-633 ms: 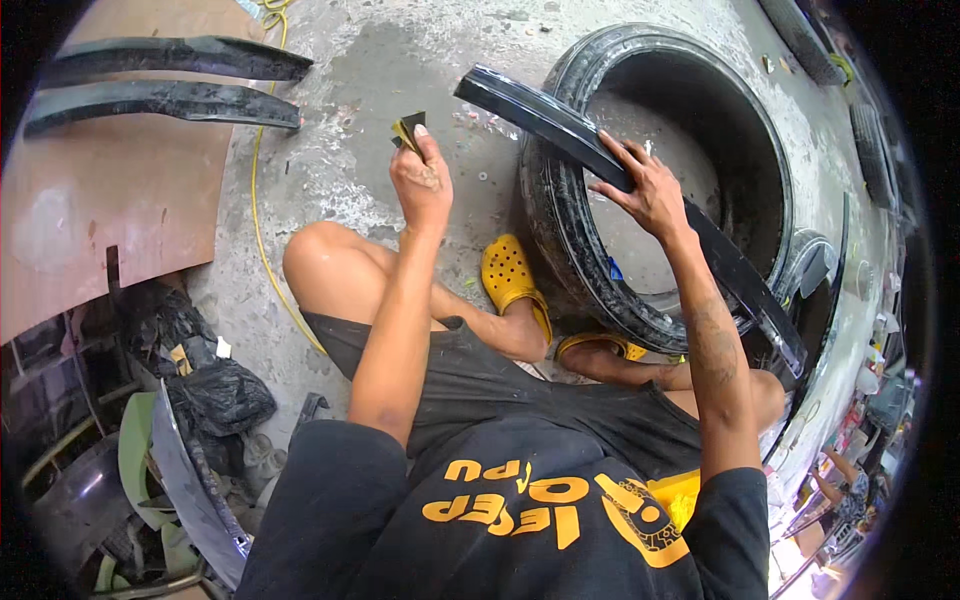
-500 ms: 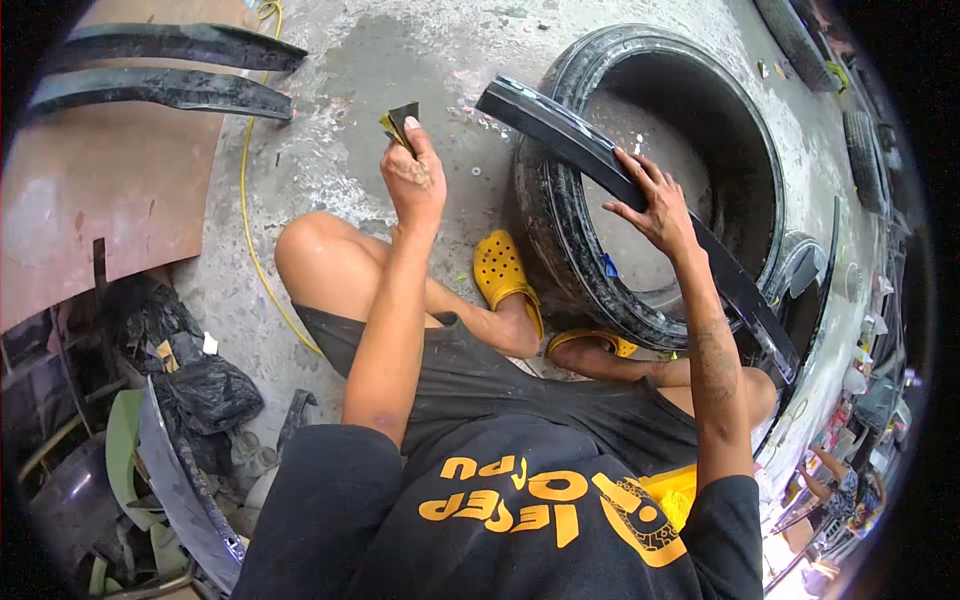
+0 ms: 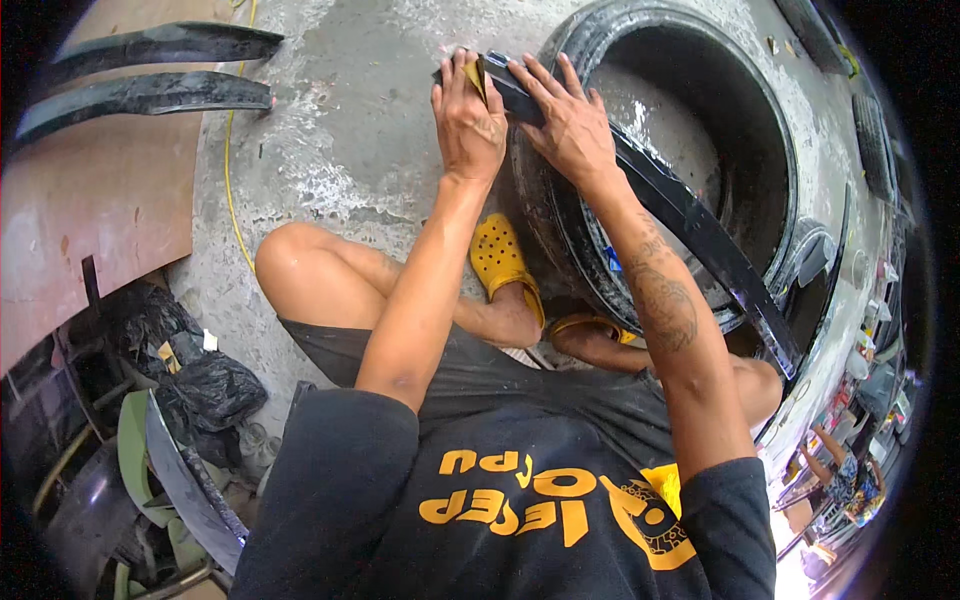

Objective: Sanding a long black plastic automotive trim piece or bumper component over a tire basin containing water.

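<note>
Fingers of the left hand (image 3: pixel 468 120) pinch a sanding pad (image 3: pixel 477 76) against the black trim strip (image 3: pixel 690 215); right hand (image 3: pixel 570 125) fingers lie flat on it.

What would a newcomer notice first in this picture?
Both hands meet at the top centre: the left hand presses a small yellowish pad on the end of a long black strip, and the right hand steadies it. The strip lies across a big black tyre on the concrete floor.

The left hand (image 3: pixel 468 120) covers most of the yellow-backed sanding sheet (image 3: pixel 478 78) (only an edge peeks out). The long black trim strip (image 3: pixel 690 215) disappears under both hands. The tyre (image 3: pixel 800 150) fades into the dark rim.
</note>
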The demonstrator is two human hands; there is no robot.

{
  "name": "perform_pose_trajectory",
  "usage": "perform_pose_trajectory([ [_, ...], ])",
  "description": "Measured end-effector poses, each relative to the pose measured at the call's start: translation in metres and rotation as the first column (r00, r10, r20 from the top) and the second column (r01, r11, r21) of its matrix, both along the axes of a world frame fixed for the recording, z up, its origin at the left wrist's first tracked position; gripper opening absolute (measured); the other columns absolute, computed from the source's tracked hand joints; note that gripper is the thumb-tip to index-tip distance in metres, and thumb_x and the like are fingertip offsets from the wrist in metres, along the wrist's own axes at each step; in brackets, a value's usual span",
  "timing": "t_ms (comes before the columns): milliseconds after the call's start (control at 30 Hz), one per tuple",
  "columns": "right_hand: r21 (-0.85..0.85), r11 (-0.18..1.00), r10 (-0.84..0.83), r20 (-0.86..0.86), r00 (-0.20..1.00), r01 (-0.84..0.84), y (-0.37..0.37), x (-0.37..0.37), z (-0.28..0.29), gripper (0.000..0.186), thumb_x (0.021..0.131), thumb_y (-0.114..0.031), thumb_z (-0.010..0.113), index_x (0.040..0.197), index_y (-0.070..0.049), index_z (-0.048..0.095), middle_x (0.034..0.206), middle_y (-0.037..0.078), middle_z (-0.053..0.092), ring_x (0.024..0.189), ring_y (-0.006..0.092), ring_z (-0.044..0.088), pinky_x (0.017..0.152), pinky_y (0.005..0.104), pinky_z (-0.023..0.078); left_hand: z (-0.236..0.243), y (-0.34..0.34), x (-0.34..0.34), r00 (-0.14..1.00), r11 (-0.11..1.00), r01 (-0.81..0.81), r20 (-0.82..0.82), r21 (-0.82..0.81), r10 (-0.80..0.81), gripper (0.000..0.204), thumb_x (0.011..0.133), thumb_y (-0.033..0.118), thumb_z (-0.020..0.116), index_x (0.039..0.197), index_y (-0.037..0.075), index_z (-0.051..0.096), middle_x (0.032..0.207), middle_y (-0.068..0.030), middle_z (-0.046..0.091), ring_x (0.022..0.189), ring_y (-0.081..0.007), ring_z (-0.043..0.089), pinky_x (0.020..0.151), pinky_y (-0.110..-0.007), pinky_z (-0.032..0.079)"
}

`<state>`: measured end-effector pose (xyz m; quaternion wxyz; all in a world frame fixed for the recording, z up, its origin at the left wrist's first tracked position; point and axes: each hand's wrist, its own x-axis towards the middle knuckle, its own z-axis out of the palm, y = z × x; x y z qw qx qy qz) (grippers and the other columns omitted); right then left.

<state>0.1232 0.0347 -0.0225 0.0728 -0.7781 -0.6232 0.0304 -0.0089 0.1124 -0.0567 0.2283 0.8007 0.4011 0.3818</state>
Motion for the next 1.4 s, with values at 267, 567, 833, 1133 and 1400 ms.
perform_pose_trajectory([
  [267, 0.035, 0.999, 0.034, -0.044, 0.998, -0.033, 0.001, 0.015, -0.001, 0.085, 0.085, -0.031, 0.077, 0.157, -0.036, 0.033, 0.162, -0.005, 0.037, 0.151, 0.0351, 0.030, 0.105, 0.0632, 0.043, 0.002, -0.001, 0.014, 0.995, 1.000, -0.017, -0.099, -0.001, 0.017, 0.043, 0.109, 0.023, 0.040, 0.137, -0.005, 0.055, 0.143, -0.0265, 0.055, 0.138, -0.0471, 0.046, 0.112, -0.057, 0.035],
  [567, 0.057, 0.998, 0.007, -0.043, 0.999, -0.005, 0.002, 0.002, -0.004, 0.081, 0.087, -0.033, 0.075, 0.157, -0.036, 0.034, 0.160, -0.004, 0.040, 0.149, 0.0349, 0.034, 0.108, 0.0634, 0.041, 0.030, 0.036, 0.009, 0.996, 0.867, -0.070, -0.083, -0.493, 0.034, 0.038, 0.109, 0.024, 0.040, 0.105, -0.006, 0.063, 0.098, -0.0327, 0.065, 0.092, -0.0393, 0.066, 0.087, -0.052, 0.048],
  [833, 0.097, 0.995, 0.014, -0.032, 0.999, -0.011, 0.005, 0.001, -0.002, 0.086, 0.084, -0.028, 0.078, 0.157, -0.036, 0.033, 0.160, -0.004, 0.040, 0.149, 0.0339, 0.034, 0.105, 0.0616, 0.043, 0.004, 0.003, 0.007, 0.999, 0.999, -0.041, 0.011, -0.033, 0.041, 0.043, 0.108, 0.021, 0.041, 0.138, -0.008, 0.052, 0.144, -0.0286, 0.052, 0.140, -0.0477, 0.043, 0.114, -0.057, 0.032],
  [1133, 0.061, 0.998, -0.011, 0.005, 1.000, 0.011, 0.003, 0.012, -0.006, 0.087, 0.084, -0.030, 0.076, 0.158, -0.038, 0.031, 0.161, -0.005, 0.038, 0.151, 0.0334, 0.030, 0.105, 0.0626, 0.044, 0.003, -0.001, 0.016, 0.999, 1.000, -0.025, -0.036, 0.014, 0.025, 0.043, 0.109, 0.021, 0.038, 0.136, -0.009, 0.052, 0.142, -0.0319, 0.052, 0.137, -0.0519, 0.044, 0.112, -0.060, 0.032],
  [1400, 0.033, 0.999, 0.000, -0.037, 0.999, 0.001, 0.003, 0.005, -0.002, 0.088, 0.084, -0.028, 0.077, 0.158, -0.036, 0.030, 0.163, -0.005, 0.036, 0.152, 0.0341, 0.029, 0.106, 0.0646, 0.043, 0.004, -0.005, 0.004, 0.998, 0.999, -0.034, -0.058, 0.003, 0.034, 0.046, 0.110, 0.024, 0.035, 0.140, -0.008, 0.050, 0.143, -0.0300, 0.052, 0.139, -0.0500, 0.043, 0.114, -0.058, 0.030],
])
